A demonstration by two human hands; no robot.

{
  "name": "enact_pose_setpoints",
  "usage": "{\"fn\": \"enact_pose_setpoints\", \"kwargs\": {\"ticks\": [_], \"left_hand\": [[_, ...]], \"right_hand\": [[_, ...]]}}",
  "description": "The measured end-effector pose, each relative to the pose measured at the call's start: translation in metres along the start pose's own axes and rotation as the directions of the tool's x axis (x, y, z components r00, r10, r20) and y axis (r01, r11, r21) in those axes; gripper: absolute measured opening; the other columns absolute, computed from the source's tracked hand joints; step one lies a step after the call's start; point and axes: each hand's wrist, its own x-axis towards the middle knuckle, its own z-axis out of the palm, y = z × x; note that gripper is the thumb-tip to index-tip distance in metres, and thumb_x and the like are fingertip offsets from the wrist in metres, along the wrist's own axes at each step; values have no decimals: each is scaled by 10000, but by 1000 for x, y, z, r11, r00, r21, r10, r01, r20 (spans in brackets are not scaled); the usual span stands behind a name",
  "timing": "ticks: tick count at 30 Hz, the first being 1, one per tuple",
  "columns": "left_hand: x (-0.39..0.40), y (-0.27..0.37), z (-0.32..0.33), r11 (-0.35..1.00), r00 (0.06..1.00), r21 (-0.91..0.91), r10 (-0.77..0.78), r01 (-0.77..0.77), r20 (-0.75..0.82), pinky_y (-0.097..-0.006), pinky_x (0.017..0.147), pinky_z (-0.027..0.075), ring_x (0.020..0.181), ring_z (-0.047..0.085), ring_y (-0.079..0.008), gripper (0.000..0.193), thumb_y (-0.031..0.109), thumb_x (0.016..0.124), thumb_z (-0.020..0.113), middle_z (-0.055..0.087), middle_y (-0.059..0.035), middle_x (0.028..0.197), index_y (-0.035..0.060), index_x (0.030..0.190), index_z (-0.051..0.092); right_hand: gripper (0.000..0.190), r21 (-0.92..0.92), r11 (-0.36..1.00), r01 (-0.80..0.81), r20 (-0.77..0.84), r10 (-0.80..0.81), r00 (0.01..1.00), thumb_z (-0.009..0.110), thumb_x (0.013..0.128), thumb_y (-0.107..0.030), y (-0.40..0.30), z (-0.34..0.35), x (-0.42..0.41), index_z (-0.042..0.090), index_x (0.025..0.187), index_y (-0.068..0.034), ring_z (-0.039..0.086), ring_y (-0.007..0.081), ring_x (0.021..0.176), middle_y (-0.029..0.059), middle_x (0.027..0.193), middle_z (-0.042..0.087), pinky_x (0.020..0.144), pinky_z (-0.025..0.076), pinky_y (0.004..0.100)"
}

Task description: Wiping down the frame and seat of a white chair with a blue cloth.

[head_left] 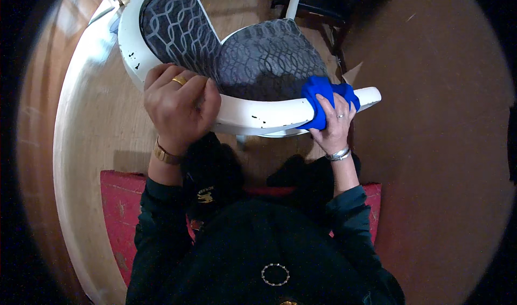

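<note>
A white-painted wooden armchair (258, 110) with chipped paint stands before me, its seat (270, 56) and back (179, 20) covered in grey patterned fabric. My left hand (179, 103) is curled over the white frame where the arm meets the back; a ring and a watch are on it. Its grip is partly hidden behind the knuckles. Near the front end of the same arm, my right hand (333, 123) presses a blue cloth (319, 99) around the white wood. The tip of the arm sticks out to the right of the cloth.
A red, worn seat (121, 220) is beneath me. A brown surface (428, 143) lies along the right. Dark furniture (319, 6) stands beyond the chair at the upper right. A curved pale edge (66, 143) runs down the left, beside the wooden floor (105, 131).
</note>
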Motion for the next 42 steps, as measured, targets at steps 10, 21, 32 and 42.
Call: {"fn": "enact_pose_setpoints", "kwargs": {"ticks": [10, 21, 32, 42], "left_hand": [[0, 1, 2, 999, 1000, -34, -3, 2, -31, -475, 839, 562, 678, 686, -301, 209, 128, 852, 801, 692, -85, 688, 81, 685, 685], [1, 1, 4, 1000, 1000, -13, -3, 3, -25, -476, 877, 568, 691, 696, -302, 206, 127, 866, 787, 699, -80, 692, 84, 690, 690], [0, 2, 1, 999, 1000, -36, -5, 5, -12, -474, 868, 561, 697, 697, -295, 193, 108, 863, 787, 722, -75, 719, 81, 699, 687], [1, 3, -1, 1000, 999, -10, -5, 5, -31, -475, 871, 560, 702, 695, -298, 194, 128, 868, 800, 715, -82, 717, 74, 709, 703]], "right_hand": [[980, -144, 982, -122, 21, 126, 992, 987, 671, -276, 28, -13, -2, 654, 1592, -218, 567, 404, 1485, 166, 1551, 626, 1261, 316, 665], [1009, 125, 992, 13, 31, -18, 999, 1004, 679, -358, -80, -14, 41, 661, 1616, -210, 619, 390, 1405, 150, 1496, 656, 1175, 375, 646], [954, -91, 994, -63, 38, 67, 997, 1007, 639, -335, 36, -8, -2, 703, 1536, -224, 590, 409, 1436, 153, 1489, 657, 1256, 324, 641], [975, -47, 994, -99, 85, 103, 991, 971, 665, -307, -22, -17, 21, 649, 1577, -182, 571, 425, 1460, 179, 1516, 624, 1235, 330, 656]]}}
